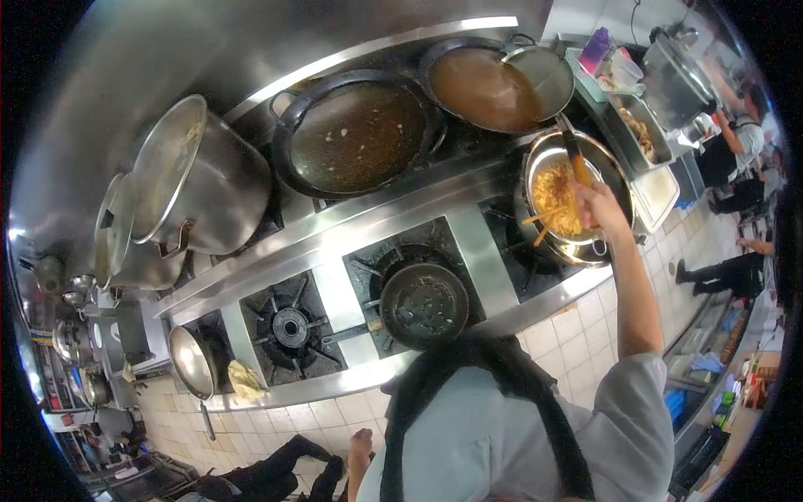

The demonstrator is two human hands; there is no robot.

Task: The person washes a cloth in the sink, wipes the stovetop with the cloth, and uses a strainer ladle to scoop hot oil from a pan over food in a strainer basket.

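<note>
My right hand [597, 206] is closed around the wooden handle of a round strainer [542, 82]. The strainer's head rests at the right side of a wide pan of brown liquid [485, 88]. Below my right hand is a metal bowl [604, 155] with yellowish, noodle-like food [554, 197] in it. A pair of wooden sticks [542, 222], apparently chopsticks, pokes over the bowl's near left edge. My left hand [360, 443] hangs low beside my body, its fingers curled, with nothing visible in them.
A dark frying pan [424, 306] sits on the burner before me. Behind it is a wide pan of dark oil [360, 138]. Large steel pots [222, 184] stand left, near a steel pan [191, 363] and cloth [245, 381]. Other people [736, 138] are at the right and lower left.
</note>
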